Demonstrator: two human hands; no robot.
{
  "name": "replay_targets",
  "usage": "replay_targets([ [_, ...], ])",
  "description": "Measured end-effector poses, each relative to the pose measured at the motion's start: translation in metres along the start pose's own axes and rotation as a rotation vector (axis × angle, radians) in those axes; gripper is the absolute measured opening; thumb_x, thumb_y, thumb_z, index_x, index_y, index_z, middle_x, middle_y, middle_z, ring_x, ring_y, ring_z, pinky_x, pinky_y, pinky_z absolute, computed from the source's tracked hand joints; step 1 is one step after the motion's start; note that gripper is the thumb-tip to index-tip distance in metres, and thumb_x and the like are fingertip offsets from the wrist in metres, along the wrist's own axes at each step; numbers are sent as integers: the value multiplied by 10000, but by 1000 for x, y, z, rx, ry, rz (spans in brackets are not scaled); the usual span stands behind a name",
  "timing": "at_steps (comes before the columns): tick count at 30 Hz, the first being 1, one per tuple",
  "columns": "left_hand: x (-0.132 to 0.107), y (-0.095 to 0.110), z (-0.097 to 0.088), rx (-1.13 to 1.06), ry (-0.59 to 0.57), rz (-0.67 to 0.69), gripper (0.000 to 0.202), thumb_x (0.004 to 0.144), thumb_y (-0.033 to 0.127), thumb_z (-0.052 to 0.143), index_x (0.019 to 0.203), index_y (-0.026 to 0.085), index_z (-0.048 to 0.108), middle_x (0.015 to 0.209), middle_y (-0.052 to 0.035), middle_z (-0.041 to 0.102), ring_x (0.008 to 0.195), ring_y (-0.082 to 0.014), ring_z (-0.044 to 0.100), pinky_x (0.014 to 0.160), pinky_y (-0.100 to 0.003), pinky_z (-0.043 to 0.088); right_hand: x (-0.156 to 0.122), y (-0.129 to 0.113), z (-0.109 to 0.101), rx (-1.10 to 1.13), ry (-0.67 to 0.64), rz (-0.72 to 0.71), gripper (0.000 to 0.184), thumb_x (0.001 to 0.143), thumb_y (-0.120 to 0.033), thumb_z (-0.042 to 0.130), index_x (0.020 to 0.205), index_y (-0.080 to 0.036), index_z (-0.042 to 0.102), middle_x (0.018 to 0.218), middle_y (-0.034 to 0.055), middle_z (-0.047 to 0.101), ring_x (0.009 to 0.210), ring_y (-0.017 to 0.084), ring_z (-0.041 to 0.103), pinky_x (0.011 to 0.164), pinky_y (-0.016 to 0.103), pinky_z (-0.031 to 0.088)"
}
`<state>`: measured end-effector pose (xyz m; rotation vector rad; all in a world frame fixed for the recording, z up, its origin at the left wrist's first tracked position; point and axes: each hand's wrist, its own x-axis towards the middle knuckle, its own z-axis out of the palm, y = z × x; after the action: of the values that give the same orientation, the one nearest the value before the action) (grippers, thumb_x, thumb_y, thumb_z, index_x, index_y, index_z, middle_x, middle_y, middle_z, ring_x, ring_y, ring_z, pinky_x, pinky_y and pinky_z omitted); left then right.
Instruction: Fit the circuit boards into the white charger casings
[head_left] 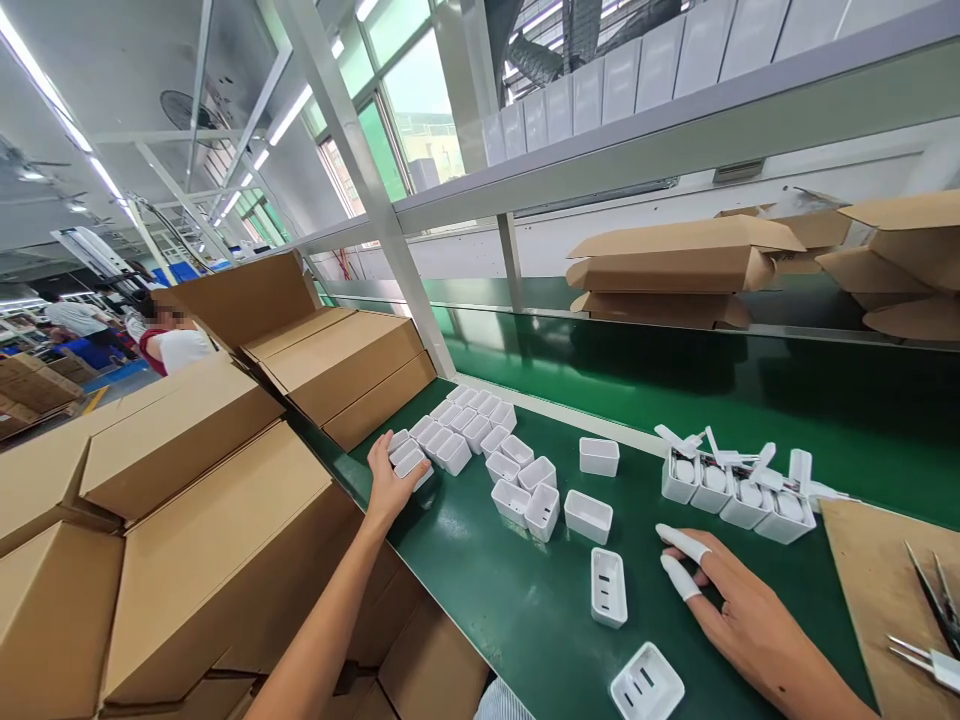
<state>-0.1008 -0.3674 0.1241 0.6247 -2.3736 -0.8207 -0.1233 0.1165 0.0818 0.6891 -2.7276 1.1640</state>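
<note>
My left hand (391,487) reaches far out to the left end of a cluster of small white plastic housings (459,430) on the green belt (525,600); its fingers close round a few of the housings (409,462). My right hand (739,610) rests flat on the belt at the lower right, fingers spread, with white finger cots on two fingertips; it holds nothing. Nearest to it lie a long white housing (608,587) and another housing (646,684) at the bottom edge. Loose empty housings (525,490) sit between the two hands.
Brown cardboard cartons (187,520) are stacked along the left. Filled white housings with tabs (739,490) stand at the right, beside a brown board (885,590) carrying tweezers (934,610). Flat cartons (675,265) lie behind the belt under a white shelf. A person (176,345) works far left.
</note>
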Motion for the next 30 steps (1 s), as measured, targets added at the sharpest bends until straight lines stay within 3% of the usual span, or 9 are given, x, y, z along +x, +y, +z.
replay_targets([
  [4, -3, 4, 9, -38, 31, -48, 886, 799, 533, 746, 1531, 241, 342, 1495, -151, 355, 1525, -361, 340, 1280, -521, 326, -4, 6, 8, -14, 72, 4, 433, 939, -314, 420, 1312, -329, 638, 1164, 68, 745, 727, 218, 683, 537, 303, 559],
  [7, -4, 7, 11, -51, 40, -73, 899, 809, 591, 740, 1536, 246, 338, 1504, -158, 348, 1538, -382, 309, 1283, -560, 303, -5, 16, 13, -11, 42, -38, 440, 929, -328, 435, 1321, -327, 636, 1177, 69, 744, 676, 202, 668, 507, 291, 547],
  [14, 3, 4, 10, -72, 9, -70, 923, 821, 672, 701, 1546, 226, 344, 1384, -154, 409, 1403, -369, 481, 1201, -550, 429, -4, 17, 13, 11, 38, -13, 434, 906, -312, 445, 1290, -301, 645, 1109, 76, 766, 626, 195, 654, 494, 281, 544],
  [19, 9, 3, 10, -82, 7, 10, 825, 923, 744, 463, 1537, 199, 381, 1299, -143, 488, 1354, -345, 511, 1160, -562, 449, -5, 16, 13, 4, 24, -21, 429, 906, -301, 439, 1280, -292, 649, 1146, 74, 754, 627, 177, 663, 484, 258, 539],
  [24, 41, 18, -8, -45, 41, 100, 804, 963, 774, 285, 1458, 179, 504, 1356, -179, 519, 1403, -357, 452, 1235, -590, 316, -4, 19, 16, 10, 2, -12, 469, 911, -287, 436, 1347, -306, 607, 1105, 55, 757, 669, 178, 686, 490, 236, 544],
  [27, 74, 39, -11, -26, -94, 199, 729, 991, 741, 276, 1333, 206, 635, 1380, -152, 612, 1398, -334, 486, 1242, -537, 319, -2, 16, 15, 5, 15, -20, 449, 903, -284, 443, 1312, -291, 630, 1118, 67, 754, 674, 181, 691, 514, 245, 561],
  [30, 104, 64, 7, 2, -267, 265, 584, 1006, 680, 405, 1272, 248, 695, 1367, -101, 683, 1373, -322, 538, 1224, -520, 346, 1, 10, 11, 1, 6, -21, 426, 893, -272, 458, 1276, -283, 644, 1147, 75, 753, 686, 187, 695, 540, 258, 580],
])
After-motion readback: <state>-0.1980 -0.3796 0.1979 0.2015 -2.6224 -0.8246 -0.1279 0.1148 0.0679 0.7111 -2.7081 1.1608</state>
